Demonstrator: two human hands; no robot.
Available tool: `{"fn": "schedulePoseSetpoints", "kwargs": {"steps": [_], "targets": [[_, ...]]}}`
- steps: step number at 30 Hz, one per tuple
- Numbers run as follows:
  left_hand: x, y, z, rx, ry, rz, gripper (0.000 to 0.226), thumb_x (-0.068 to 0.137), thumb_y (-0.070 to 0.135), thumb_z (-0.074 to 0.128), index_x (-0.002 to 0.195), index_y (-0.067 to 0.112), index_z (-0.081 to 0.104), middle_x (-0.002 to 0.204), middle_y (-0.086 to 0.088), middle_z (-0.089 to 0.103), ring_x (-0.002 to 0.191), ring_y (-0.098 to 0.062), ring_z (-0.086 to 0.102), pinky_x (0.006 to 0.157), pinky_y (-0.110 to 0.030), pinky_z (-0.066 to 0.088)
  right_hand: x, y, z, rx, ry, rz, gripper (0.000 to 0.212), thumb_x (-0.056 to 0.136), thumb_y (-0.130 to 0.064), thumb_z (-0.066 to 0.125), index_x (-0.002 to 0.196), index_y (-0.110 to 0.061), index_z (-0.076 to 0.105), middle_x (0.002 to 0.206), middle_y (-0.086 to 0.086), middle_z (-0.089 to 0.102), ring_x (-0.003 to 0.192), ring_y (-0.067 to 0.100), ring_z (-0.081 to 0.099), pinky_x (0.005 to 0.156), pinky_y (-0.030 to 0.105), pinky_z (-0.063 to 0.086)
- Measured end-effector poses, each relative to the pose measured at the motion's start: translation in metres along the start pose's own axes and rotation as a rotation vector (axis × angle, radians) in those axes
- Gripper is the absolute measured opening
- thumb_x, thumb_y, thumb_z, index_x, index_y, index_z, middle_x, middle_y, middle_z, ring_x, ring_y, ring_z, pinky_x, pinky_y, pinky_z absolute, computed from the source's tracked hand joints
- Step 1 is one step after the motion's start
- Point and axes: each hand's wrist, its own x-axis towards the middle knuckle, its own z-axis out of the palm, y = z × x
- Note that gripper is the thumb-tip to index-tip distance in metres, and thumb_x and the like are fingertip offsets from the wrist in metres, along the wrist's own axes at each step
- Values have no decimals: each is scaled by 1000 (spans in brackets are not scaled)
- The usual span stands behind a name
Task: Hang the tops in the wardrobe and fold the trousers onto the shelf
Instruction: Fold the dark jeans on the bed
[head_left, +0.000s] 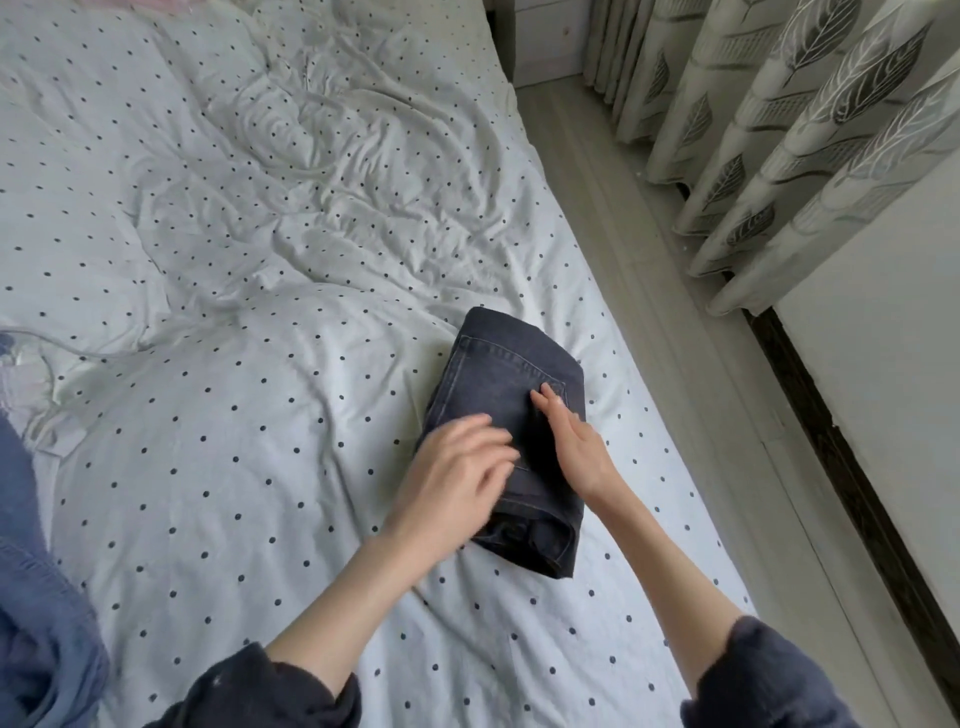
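Your right hand (574, 441) pressed flat, fingers straight and holding nothing, on the folded jeans (506, 415) lying directly beneath it on the bed (260, 441), long axis running away from you, while your left hand (457, 475), blurred and loosely curled, hovered alongside.

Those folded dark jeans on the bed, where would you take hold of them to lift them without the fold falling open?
Probably by the two long sides, one hand sliding under each from left and right. The folded jeans lie flat as a thick rectangular bundle on the dotted bedsheet, with loose layered edges at the near end. Both the left hand and right hand already rest on top.
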Motion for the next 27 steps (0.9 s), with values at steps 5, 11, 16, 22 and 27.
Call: {"fn": "schedulePoseSetpoints", "kwargs": {"steps": [5, 11, 16, 22, 27], "targets": [[-13, -34, -1, -230, 25, -340, 47, 85, 28, 67, 129, 18, 52, 135, 18, 37, 128, -1, 36, 99, -3, 20, -1, 12, 16, -279, -19, -144, 45, 103, -26, 34, 147, -20, 27, 157, -6, 8, 141, 1, 2, 114, 21, -8], [25, -39, -8, -456, -59, -645, 83, 78, 48, 68, 146, 22, 28, 145, 7, 24, 135, -8, 28, 108, -23, 23, -3, 20, -1, -276, 263, -58, 39, 95, -16, 53, 134, -18, 53, 152, 4, 31, 142, 19, 23, 112, 21, 13], [78, -49, -33, -635, -322, -803, 49, 82, 40, 68, 124, 15, 58, 120, 5, 63, 107, -14, 61, 98, -33, 46, -1, 34, -46, 221, 182, 472, 53, 82, -13, 72, 130, -10, 51, 119, 12, 59, 107, 26, 60, 85, 37, 52], [100, -59, -39, -700, -513, -945, 34, 79, 25, 74, 110, 13, 66, 102, -4, 73, 100, -21, 67, 93, -42, 51, 26, 34, -66, 505, -99, 682, 11, 85, -17, 69, 92, -9, 66, 95, 7, 66, 84, 22, 65, 65, 34, 54], [95, -68, -41, -796, -519, -1047, 37, 78, 17, 74, 113, 9, 64, 108, -11, 70, 105, -27, 63, 99, -47, 46, 32, 32, -61, 602, -124, 781, 9, 87, -12, 64, 79, -14, 61, 89, 4, 59, 81, 20, 57, 65, 36, 48]]}}
